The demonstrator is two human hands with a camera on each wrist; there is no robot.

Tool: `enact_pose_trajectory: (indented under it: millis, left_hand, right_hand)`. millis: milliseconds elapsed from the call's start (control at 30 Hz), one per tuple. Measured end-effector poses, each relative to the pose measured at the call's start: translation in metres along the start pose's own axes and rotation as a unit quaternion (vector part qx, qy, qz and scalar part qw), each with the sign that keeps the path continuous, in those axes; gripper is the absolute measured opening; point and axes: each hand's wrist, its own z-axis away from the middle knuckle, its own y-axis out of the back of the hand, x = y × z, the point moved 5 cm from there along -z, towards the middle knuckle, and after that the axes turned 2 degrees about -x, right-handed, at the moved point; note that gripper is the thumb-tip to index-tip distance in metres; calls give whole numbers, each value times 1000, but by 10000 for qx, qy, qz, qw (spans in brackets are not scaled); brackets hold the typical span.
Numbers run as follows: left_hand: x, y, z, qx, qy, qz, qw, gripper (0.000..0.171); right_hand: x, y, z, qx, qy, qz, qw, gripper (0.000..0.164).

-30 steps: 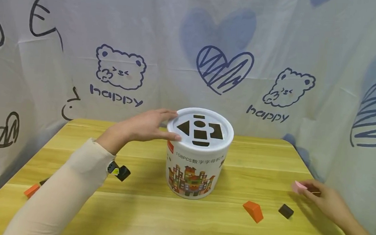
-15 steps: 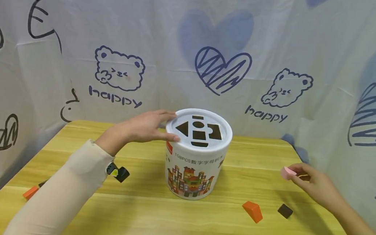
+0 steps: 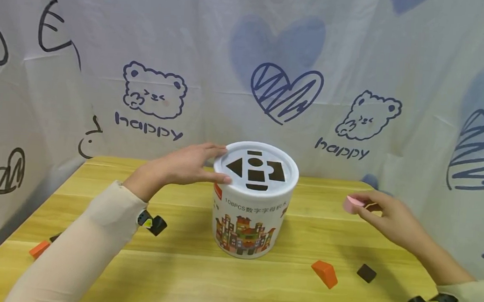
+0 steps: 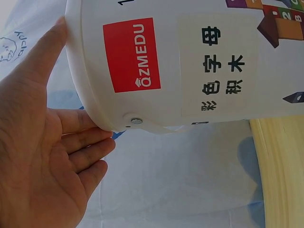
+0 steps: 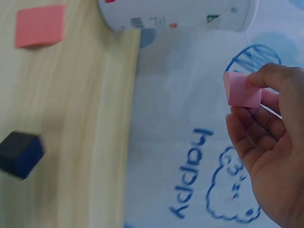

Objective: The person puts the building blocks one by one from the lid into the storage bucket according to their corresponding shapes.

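A white printed bucket (image 3: 247, 221) of toy blocks stands upright mid-table, with triangular, round, square and other cut-outs in its lid (image 3: 245, 166). My left hand (image 3: 184, 164) rests at the lid's left rim. Its thumb and fingers are spread apart along that edge, as the left wrist view also shows. Right of the bucket and above the table, my right hand (image 3: 395, 220) pinches a pink half-round block (image 3: 352, 204) between thumb and fingers. In the right wrist view the pink block (image 5: 243, 92) shows a curved end, well apart from the bucket.
An orange block (image 3: 324, 274) and a dark block (image 3: 366, 273) lie on the table, front right. At the left edge are another orange block (image 3: 39, 248) and a dark one (image 3: 54, 237), partly behind the left sleeve (image 3: 87, 248). A patterned curtain (image 3: 216, 41) hangs behind.
My right hand has lifted the pink block up from the right side and carried it leftward, towards the bucket. The left hand stays on the rim.
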Motion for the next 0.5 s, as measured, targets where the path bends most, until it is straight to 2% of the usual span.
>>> enact_pose_trajectory:
  millis: [333,500]
  left_hand:
    - [1,0,0,15,-74,53,10000,104]
    - [1,1,0,38,-120,37,9999,103]
  right_hand:
    - [-44,9,-27,-21,373,-85,9993,23]
    - [-68,9,-38,-41,568,-385,9976,24]
